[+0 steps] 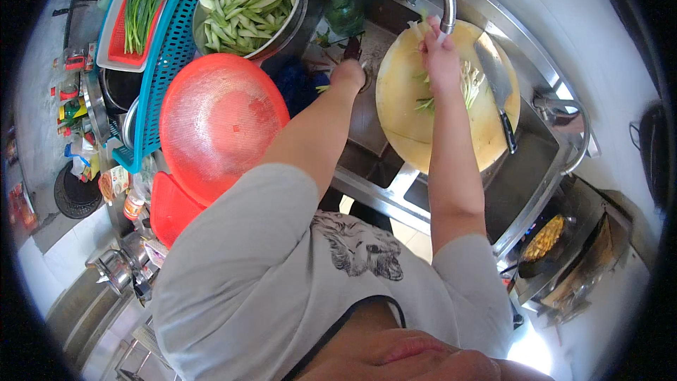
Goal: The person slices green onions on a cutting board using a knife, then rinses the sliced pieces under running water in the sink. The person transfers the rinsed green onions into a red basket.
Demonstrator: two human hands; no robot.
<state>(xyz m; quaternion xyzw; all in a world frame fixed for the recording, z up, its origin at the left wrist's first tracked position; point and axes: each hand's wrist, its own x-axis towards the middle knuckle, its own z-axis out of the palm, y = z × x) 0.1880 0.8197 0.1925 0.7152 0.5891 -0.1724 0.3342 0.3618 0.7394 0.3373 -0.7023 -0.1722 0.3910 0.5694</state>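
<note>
My right hand (443, 58) is directly below the spout of the chrome faucet (448, 0), over a round cutting board (404, 116). Its fingers are closed around some pale stalks (416, 27) with a bit of green. Spring onion pieces with white ends (470, 85) lie on the board beside my wrist. A broad kitchen knife (494, 71) rests at the board's right side, black handle towards me. My left hand (349, 71) reaches down into the left sink basin (365, 122); its fingers are mostly hidden. Cut stalk ends (322, 88) show near it, and I cannot tell whether it grips anything.
A steel bowl (302, 5) of sliced green vegetable stands left of the sink, beside a red plastic colander (222, 122). Further left, a teal basket (169, 64) is beside a red tray of long green chives (151, 3). A pan of yellow food (545, 238) sits at the right.
</note>
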